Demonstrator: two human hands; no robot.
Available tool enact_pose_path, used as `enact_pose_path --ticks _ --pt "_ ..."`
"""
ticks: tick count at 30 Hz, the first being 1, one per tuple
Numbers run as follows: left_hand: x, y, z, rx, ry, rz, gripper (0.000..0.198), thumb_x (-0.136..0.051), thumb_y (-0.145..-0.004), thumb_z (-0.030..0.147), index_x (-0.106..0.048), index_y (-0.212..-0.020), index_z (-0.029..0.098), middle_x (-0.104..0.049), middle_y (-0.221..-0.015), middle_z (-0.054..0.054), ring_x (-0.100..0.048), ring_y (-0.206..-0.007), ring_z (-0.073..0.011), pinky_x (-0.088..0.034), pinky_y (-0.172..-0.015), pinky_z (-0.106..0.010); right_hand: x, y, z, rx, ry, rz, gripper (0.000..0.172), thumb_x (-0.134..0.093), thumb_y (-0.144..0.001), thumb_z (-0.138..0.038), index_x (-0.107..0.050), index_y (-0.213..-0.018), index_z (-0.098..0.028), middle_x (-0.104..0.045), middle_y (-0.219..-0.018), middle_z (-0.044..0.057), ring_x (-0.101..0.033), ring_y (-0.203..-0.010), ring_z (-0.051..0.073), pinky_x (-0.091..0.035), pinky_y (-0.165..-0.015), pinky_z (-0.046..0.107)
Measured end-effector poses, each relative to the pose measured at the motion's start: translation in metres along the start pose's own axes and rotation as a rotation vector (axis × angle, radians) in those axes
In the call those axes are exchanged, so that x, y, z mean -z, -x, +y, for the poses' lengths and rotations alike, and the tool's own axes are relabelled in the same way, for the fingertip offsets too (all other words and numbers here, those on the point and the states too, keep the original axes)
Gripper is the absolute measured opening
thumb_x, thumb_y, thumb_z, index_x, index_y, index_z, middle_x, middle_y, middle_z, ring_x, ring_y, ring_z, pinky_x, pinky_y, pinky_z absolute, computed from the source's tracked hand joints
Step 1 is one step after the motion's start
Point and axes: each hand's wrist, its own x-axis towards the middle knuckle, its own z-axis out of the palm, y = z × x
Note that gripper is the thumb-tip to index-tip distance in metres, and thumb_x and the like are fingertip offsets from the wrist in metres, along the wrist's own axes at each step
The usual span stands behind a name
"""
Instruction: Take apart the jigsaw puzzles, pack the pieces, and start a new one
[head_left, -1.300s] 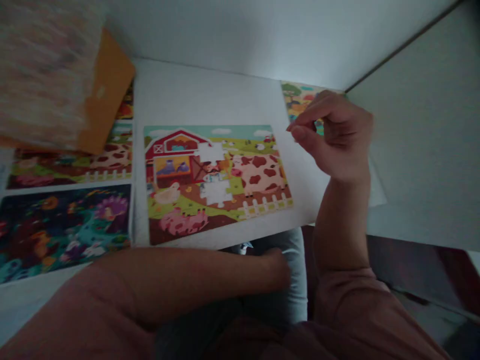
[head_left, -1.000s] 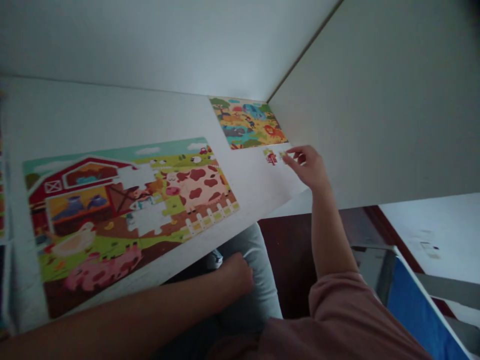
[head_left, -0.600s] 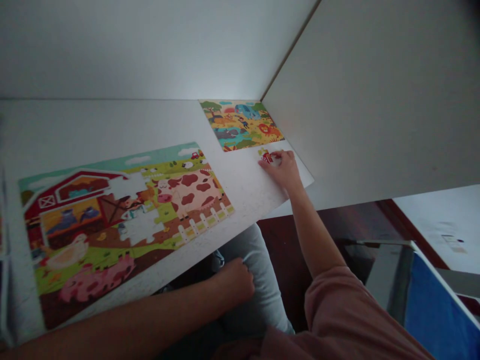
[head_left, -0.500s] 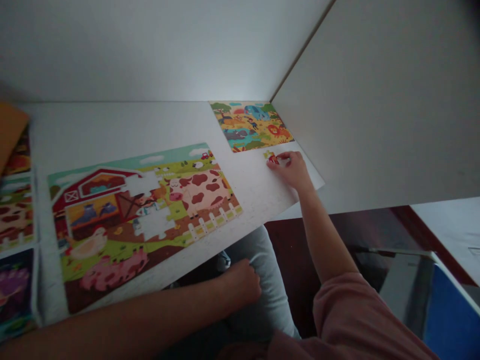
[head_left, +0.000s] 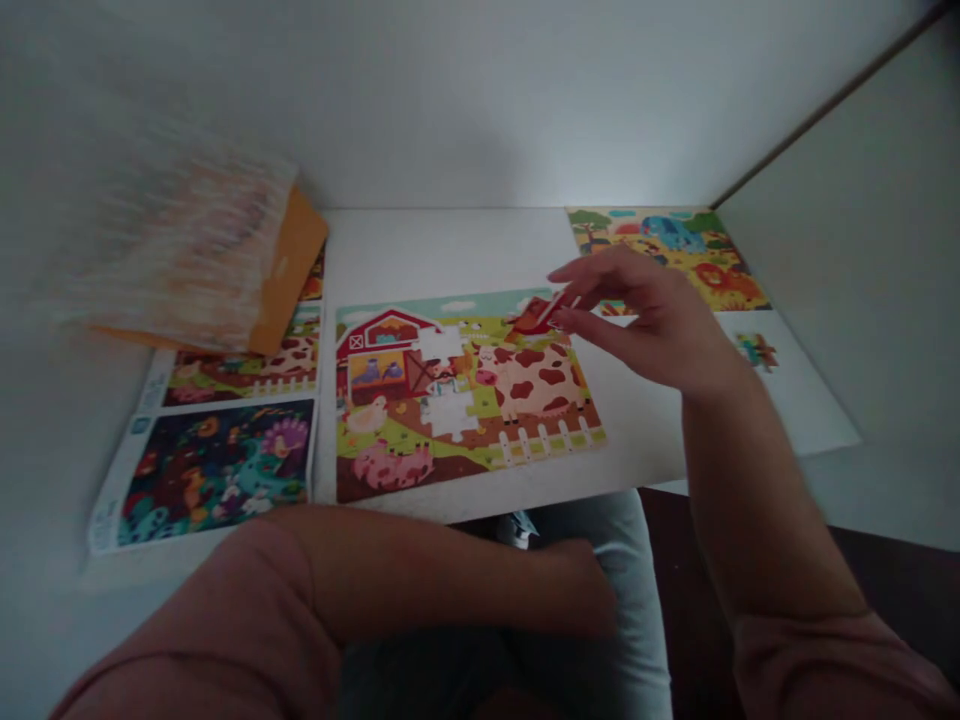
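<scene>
Upper middle of the frame | right hand (head_left: 649, 320) — thumb and fingers together, clamped on a red jigsaw piece (head_left: 541, 315) over the top right corner of the farm jigsaw puzzle (head_left: 465, 400) | lower middle, left hand (head_left: 577, 590) on grey trousers (head_left: 634, 590), grip unclear | upper right, safari puzzle (head_left: 667, 250) | lower left, peacock puzzle (head_left: 214, 470) — upper left, blurred orange envelope (head_left: 289, 275)

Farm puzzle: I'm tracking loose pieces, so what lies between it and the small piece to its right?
The head view shows the right hand, pinching a red piece, between the farm puzzle and the small piece.
</scene>
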Motion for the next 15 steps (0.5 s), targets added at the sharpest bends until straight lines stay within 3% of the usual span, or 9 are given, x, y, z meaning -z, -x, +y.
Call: enact_pose_path --ticks 5,9,15 --pt "0.002 0.003 0.001 -0.001 -0.028 0.018 0.018 -0.056 -0.075 0.009 -0.068 -0.072 0.023 -0.070 -0.083 0.000 -0.065 -0.077 -0.0171 -0.046 -0.052 -0.031 -0.048 -0.057 0.001 -0.011 -0.153 -0.165 0.026 -0.062 -0.081 -0.036 -0.059 -0.105 -0.025 -0.064 -0.087 0.000 -0.059 -0.074 0.015 -0.048 -0.065 0.030" --pt "0.000 0.001 0.003 0.011 -0.039 0.017 0.018 -0.057 -0.074 0.010 -0.068 -0.073 0.025 -0.070 -0.081 0.001 -0.065 -0.077 -0.0159 -0.046 -0.050 -0.030 -0.073 -0.059 0.018 -0.069 -0.190 -0.229 0.024 -0.061 -0.080 -0.040 -0.062 -0.101 -0.027 -0.065 -0.082 -0.001 -0.058 -0.071 0.016 -0.047 -0.061 0.030" --pt "-0.002 0.001 0.002 0.005 -0.094 0.040 0.019 -0.056 -0.076 0.014 -0.069 -0.076 0.028 -0.069 -0.081 0.002 -0.057 -0.057 -0.0131 -0.041 -0.048 -0.028 -0.079 -0.053 0.022 -0.060 -0.107 -0.262 0.022 -0.058 -0.082 -0.039 -0.065 -0.100 -0.030 -0.067 -0.088 0.000 -0.059 -0.078 0.020 -0.047 -0.068 0.034"
